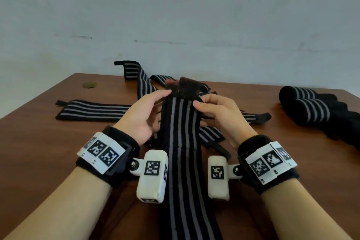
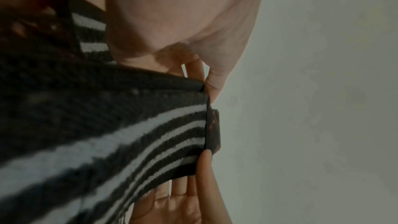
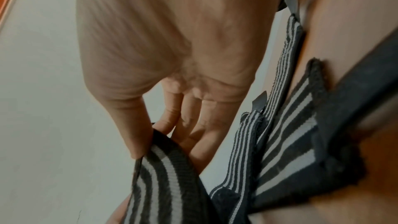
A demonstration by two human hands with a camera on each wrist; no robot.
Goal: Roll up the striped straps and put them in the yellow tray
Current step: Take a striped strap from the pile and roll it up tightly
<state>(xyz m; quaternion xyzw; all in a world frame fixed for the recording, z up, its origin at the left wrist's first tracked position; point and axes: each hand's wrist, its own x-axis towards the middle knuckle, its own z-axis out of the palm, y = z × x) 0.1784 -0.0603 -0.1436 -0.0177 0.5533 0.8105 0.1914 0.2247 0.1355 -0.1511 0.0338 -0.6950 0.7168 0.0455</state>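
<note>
The head view looks forward and down from above both forearms, taking in the brown desk (image 1: 48, 132) and the pale wall behind it. The left wrist view sits very close under the left hand (image 2: 183, 23), facing along it toward the wall. The right wrist view likewise looks along the right hand (image 3: 172, 40), with the desk at its edge. All three share the held striped strap (image 1: 180, 122).

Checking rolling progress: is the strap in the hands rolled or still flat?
Flat: the strap hangs unrolled between left hand and right hand.
</note>
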